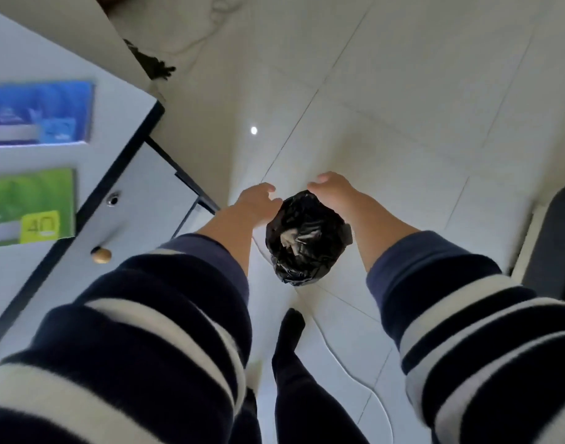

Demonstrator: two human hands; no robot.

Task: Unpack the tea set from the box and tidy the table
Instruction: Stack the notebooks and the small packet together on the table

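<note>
Two hands over a black-lined bin, little else to go on

One view was all I had, the head camera, tilted steeply down at the tiled floor (387, 107). My left hand (258, 203) and right hand (330, 190) reached out on either side of the bin with the black liner (306, 238), fingers loosely spread, both at or just beside the liner's rim; whether either pinched the plastic I could not tell. I judged the step to be clearing packing waste. Doing it well meant opening the liner's mouth evenly from both sides before dropping anything in.

Neither the tea set nor its box showed anywhere. Only an edge of the desk (120, 187) was visible at the left, blurred, carrying a blue pack (40, 113) and a green pack (27, 203) cut off by the frame. My fingertips were hidden behind the hands themselves.
</note>
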